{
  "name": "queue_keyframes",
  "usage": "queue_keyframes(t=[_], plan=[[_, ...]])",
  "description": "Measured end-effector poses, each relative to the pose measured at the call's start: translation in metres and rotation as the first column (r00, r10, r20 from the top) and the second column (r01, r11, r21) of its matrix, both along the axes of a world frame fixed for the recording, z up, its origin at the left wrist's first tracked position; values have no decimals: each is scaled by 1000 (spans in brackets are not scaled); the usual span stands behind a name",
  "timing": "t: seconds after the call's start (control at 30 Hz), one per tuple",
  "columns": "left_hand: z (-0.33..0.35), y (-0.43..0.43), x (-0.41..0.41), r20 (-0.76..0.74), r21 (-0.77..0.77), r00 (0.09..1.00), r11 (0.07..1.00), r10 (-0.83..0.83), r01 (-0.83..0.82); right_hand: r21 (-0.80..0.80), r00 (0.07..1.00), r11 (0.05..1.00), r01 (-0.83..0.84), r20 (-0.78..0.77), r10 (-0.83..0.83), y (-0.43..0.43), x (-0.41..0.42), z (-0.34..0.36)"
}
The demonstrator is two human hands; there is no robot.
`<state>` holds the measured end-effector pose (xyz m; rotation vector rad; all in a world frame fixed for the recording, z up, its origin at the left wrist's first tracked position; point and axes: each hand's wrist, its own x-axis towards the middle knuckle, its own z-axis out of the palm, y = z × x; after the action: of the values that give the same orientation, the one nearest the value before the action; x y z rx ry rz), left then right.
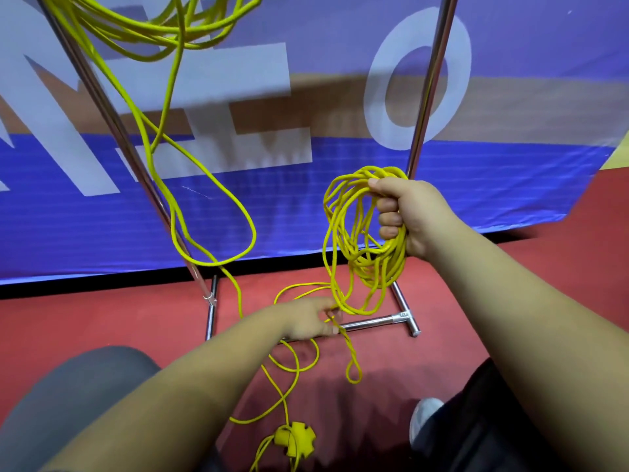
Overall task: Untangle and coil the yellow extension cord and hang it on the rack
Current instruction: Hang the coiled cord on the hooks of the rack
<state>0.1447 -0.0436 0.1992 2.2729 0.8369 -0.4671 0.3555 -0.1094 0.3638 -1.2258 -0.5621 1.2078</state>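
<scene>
My right hand [408, 212] grips a bundle of yellow extension cord loops [350, 240], held up in front of the rack's right pole [432, 83]. Lower down, my left hand [309, 318] pinches a strand of the same cord just above the rack's base bar [371, 323]. Loose cord trails over the red floor to a yellow multi-socket end [294, 439] near my feet. More cord loops [149, 39] hang from the top of the rack at the upper left, and one long loop [238, 212] droops beside the left pole [112, 120].
The chrome rack stands on a red floor [102, 318] against a blue banner with large white letters [476, 199]. My knee [85, 386] is at the lower left and a white shoe [423, 417] at the lower right.
</scene>
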Motion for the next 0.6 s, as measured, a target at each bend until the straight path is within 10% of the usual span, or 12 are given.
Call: queue_keyframes(t=[0.23, 0.4, 0.6], plan=[[-17, 15, -17, -26, 80, 1000, 997, -8, 10, -15, 966, 994, 108, 237, -102, 0, 4, 3], [28, 32, -14, 340, 133, 910, 946, 238, -297, -225, 366, 971, 77, 912, 182, 5, 5, -6], [75, 37, -11, 369, 363, 925, 902, 89, -232, -485, 325, 872, -63, 817, 477, 3, -21, -27]])
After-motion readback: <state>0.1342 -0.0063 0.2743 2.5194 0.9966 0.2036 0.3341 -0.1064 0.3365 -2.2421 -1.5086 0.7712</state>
